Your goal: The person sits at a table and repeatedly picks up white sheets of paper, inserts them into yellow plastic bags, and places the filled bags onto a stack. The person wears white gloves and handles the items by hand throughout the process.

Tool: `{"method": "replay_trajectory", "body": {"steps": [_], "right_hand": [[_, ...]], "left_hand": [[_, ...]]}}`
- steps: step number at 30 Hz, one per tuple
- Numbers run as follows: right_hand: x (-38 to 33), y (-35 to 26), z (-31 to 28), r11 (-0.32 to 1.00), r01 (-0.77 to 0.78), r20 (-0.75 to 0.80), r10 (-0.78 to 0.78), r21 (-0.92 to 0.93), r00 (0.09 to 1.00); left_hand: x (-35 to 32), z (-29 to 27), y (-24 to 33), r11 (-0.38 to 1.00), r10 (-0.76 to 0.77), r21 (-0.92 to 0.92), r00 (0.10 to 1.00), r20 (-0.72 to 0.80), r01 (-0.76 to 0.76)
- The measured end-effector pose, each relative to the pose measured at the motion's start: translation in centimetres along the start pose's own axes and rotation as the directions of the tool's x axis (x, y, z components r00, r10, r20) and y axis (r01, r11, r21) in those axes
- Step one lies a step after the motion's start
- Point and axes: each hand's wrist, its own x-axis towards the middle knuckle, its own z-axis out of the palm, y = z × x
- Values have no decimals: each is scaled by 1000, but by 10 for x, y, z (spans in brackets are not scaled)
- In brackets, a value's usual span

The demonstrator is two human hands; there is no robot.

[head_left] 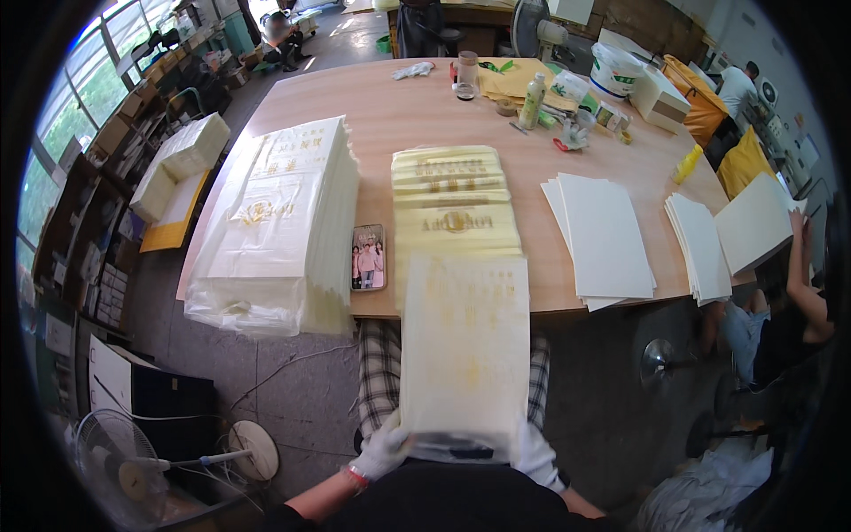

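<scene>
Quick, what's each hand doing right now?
Left hand: holding the near left corner of the pale bag.
Right hand: at the bag's near right corner; grip can't be told.

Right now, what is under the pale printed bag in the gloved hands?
The bag hides the near part of the yellowish stack; plaid trousers show at both sides. What lies under its middle is covered.

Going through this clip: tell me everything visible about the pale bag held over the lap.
The pale bag is rectangular, off-white and plastic-looking, with faint gold printing. It lies flat and smooth, its near end translucent with a dark band. It extends from the body past the table edge, its far end overlapping the yellowish bags. The gloved left hand grips its near left corner; the gloved right hand is at the near right, fingers unclear.
</scene>
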Motion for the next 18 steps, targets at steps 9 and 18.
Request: {"method": "replay_trajectory", "body": {"steps": [9, 18], "right_hand": [[15, 50, -35, 981, -100, 157, 75, 164, 985], [132, -29, 39, -149, -246, 265, 123, 958, 956]], "left_hand": [[34, 4, -3, 976, -178, -160, 961, -210, 146], [82, -92, 60, 876, -127, -482, 969, -214, 8]]}}
